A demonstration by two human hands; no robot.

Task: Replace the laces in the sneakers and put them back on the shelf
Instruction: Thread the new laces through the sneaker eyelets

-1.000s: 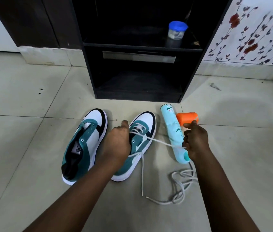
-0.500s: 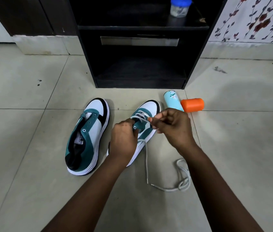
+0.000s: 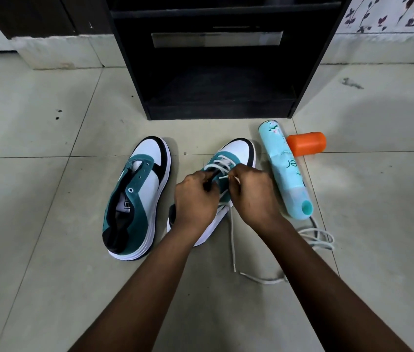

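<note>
A tiled floor [image 3: 48,250] is seen in front of a black shelf [image 3: 135,72], w/ two teal-and-white sneakers side by side on it: the left sneaker [image 3: 135,199] is unlaced, the right sneaker [image 3: 236,153] is partly laced. The right sneaker's tongue area is gripped by the left hand [image 3: 195,196], and a white lace [image 3: 232,240] tip is pinched by the right hand [image 3: 251,194] at the eyelets (the rest trails on the floor). A teal can [image 3: 284,168] and an orange cap [image 3: 307,143] are lying just right of the sneakers.
</note>
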